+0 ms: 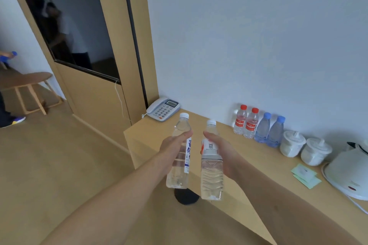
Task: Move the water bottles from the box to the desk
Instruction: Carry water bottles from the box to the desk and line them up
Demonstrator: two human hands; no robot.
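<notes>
My left hand (172,148) grips a clear water bottle with a white cap and a blue-lettered label (180,173), held upright in the air. My right hand (223,155) grips a second clear bottle with a white cap and a red-and-white label (211,179), also upright. Both bottles hang over the front left part of the light wooden desk (199,125). Against the wall on the desk stand two red-capped bottles (246,123) and two blue-capped bottles (269,131) in a row. The box is not in view.
A grey telephone (163,109) sits at the desk's far left corner. Two white lidded cups (305,148), green paper sachets (305,175) and a white kettle (350,171) stand to the right. A wooden stool (29,87) and another person's leg are at the left.
</notes>
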